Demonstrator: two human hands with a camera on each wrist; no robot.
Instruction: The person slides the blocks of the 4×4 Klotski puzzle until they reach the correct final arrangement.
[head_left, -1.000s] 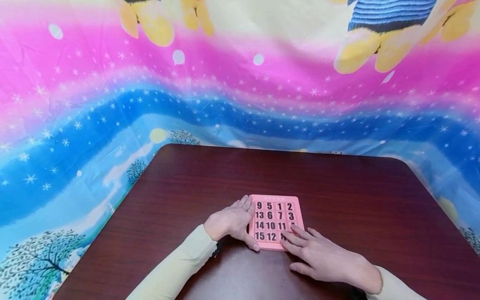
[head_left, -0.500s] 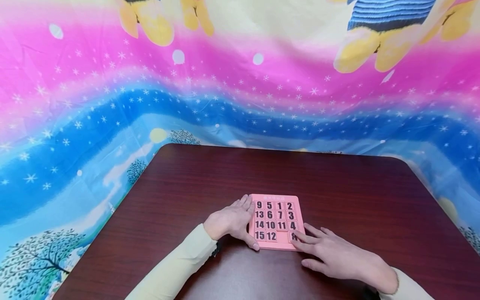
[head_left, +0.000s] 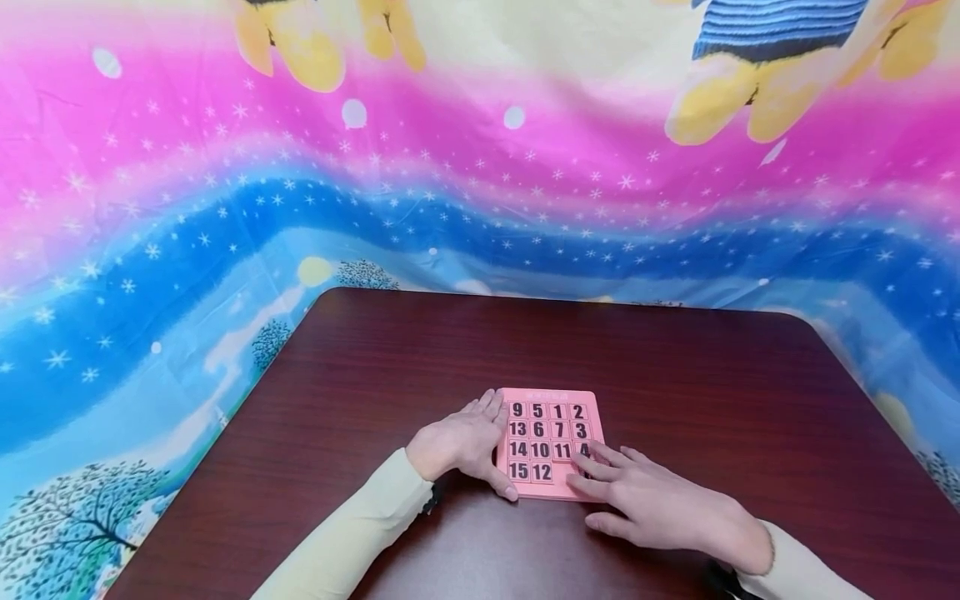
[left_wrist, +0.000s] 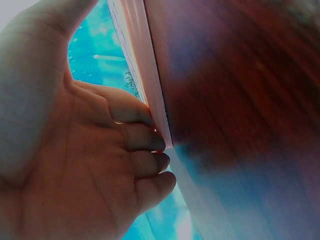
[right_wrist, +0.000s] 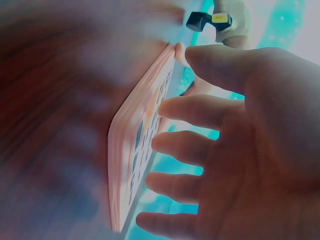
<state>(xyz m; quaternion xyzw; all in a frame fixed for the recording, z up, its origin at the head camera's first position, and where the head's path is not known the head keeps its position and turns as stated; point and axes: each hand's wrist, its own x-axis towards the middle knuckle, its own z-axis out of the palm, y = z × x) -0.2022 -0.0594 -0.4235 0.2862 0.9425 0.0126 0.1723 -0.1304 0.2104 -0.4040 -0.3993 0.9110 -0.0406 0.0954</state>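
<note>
A pink number sliding puzzle (head_left: pixel 550 492) lies flat on the table. My left hand (head_left: pixel 463 439) rests along its left edge, fingers extended at the far left corner and thumb at the near left corner. In the left wrist view, the fingertips touch the puzzle's side (left_wrist: pixel 142 55). My right hand (head_left: pixel 660 504) reaches over the near right corner with fingers spread. Its fingertips are over the right columns, partly covering the 4 tile (head_left: pixel 584 450) and hiding most of the tile below it. A gap (head_left: pixel 562 473) shows right of the 12 tile (head_left: pixel 542 472).
The dark brown wooden table (head_left: pixel 420 350) extends around the puzzle on all sides. Behind it hangs a pink and blue patterned cloth (head_left: pixel 480 167). A black band (right_wrist: pixel 210 20) with a yellow label is on the left wrist.
The 8 tile slid right into the bottom row's last place, leaving a gap beside the 12. My right hand moved right, then back left a little. The left hand stayed put.
</note>
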